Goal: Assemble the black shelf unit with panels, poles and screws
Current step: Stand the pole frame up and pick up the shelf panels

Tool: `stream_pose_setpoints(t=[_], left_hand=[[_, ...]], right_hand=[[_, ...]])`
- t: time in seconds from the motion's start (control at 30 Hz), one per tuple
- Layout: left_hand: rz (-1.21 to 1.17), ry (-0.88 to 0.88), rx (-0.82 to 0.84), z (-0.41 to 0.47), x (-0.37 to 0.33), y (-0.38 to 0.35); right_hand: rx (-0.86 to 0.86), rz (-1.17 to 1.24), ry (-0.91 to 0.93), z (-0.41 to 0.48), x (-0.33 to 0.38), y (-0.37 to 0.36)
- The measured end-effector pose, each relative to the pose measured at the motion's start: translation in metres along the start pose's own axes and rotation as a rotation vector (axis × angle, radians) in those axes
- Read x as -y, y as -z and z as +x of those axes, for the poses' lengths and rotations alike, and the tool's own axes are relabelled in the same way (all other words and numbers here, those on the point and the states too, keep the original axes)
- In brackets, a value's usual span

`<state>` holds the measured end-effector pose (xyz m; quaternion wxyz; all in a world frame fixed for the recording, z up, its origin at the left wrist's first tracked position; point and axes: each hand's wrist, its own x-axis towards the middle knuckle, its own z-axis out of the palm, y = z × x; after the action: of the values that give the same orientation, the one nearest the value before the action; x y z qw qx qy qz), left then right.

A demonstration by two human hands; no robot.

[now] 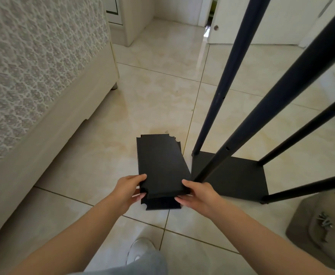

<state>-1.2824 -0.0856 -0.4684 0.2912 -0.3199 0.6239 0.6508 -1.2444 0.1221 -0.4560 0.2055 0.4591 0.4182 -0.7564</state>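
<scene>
Four poles stood on the base panel. Just beside it, the top panel lay on a floor stack, its near end clamped by the left hand and right hand. Swung carelessly, it might knock a pole askew.

Glossy cream tiles with thin golden joints make up the floor. At the centre lie stacked black panels. Just right of them rests a base panel with four dark poles rising from its corners. At the lower right sits a beige bag with screws on top. A bed frame stands along the left, and a white shoe is at the bottom.
</scene>
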Motion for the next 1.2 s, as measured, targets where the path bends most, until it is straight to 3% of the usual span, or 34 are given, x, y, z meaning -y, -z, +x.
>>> stream_pose_setpoints(t=[0.3,0.4,0.67,0.97,1.2], left_hand=[[-0.196,0.018,0.133,-0.047,-0.041,0.005],[-0.205,-0.019,0.177,-0.068,-0.058,0.010],[-0.219,-0.030,0.108,-0.109,-0.094,0.039],[0.405,0.036,0.460,-0.183,-0.133,0.009],[0.553,-0.082,0.560,-0.225,-0.143,-0.034]], right_hand=[[0.139,0.079,-0.019,-0.051,0.025,0.000],[0.163,-0.021,0.011,-0.082,0.044,0.008],[0.237,-0.381,0.047,-0.189,0.107,0.062],[0.136,-0.602,0.146,-0.277,0.141,0.150],[-0.042,-0.459,0.245,-0.305,0.138,0.192]])
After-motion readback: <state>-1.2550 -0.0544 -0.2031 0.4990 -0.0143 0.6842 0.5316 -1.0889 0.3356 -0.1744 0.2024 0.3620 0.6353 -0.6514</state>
